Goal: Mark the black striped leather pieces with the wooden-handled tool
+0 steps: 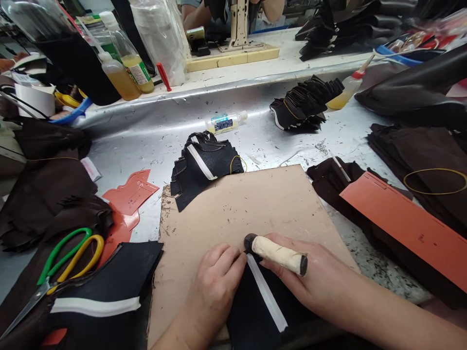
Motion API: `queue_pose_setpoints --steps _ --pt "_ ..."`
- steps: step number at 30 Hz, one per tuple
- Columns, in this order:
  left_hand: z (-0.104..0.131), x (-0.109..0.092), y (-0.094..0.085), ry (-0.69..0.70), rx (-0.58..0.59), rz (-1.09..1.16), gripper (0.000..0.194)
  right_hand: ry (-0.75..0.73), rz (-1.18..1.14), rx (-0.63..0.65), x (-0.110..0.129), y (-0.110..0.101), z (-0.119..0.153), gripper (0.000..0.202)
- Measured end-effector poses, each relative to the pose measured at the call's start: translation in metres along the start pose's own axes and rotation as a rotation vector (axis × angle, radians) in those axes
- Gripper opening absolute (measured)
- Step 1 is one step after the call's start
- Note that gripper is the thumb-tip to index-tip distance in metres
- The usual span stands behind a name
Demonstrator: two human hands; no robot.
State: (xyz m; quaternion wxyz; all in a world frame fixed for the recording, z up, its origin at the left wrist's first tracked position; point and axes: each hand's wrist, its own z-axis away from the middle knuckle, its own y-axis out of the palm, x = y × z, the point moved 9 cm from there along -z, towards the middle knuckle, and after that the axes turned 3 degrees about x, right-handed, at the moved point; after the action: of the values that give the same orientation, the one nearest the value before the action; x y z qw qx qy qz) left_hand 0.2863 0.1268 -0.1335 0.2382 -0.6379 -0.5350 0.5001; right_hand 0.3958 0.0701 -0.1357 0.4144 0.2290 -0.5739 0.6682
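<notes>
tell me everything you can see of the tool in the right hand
The tool has a pale, cylindrical body, apparently wrapped, with a dark, flat-looking tip at one end and a dark, rounded part at the other. It slants, gripped by the right hand, its rounded part beside the left hand, near the upper end of a white strip. Contact there is unclear.

L hand (217,277) curled (R hand (316,272) too)

Bare: left hand (216,282), rounded at knuckles (208,278) just behind the fingers (223,253), uncovered back past wrist (188,318) | also bare: right hand (310,270), smooth behind the fingers, uncovered back along forearm (379,304)
</notes>
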Motion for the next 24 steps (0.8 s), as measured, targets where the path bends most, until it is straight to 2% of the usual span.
queue_pose_setpoints --steps 4,8,11,14,18,24 --pt "0.001 -0.001 0.001 -0.003 0.011 0.001 0.021 -0.023 -0.033 -0.026 0.006 -0.002 0.0 0.021" --pt "0.002 0.001 0.001 -0.021 -0.003 0.001 0.02 0.018 0.048 0.023 0.003 0.001 -0.002 0.02" --pt "0.002 0.002 0.003 -0.04 0.0 0.04 0.018 -0.001 0.016 0.001 0.006 -0.002 0.0 0.019" --pt "0.004 0.009 0.003 -0.129 -0.015 0.065 0.014 0.007 0.012 -0.033 0.004 0.0 0.002 0.019" --pt "0.011 0.023 0.003 -0.294 -0.033 0.075 0.012 0.038 0.063 0.002 -0.004 0.011 0.0 0.022" --pt "0.015 0.021 0.003 -0.316 -0.055 0.115 0.017 0.042 0.055 -0.01 -0.005 0.01 0.0 0.024"
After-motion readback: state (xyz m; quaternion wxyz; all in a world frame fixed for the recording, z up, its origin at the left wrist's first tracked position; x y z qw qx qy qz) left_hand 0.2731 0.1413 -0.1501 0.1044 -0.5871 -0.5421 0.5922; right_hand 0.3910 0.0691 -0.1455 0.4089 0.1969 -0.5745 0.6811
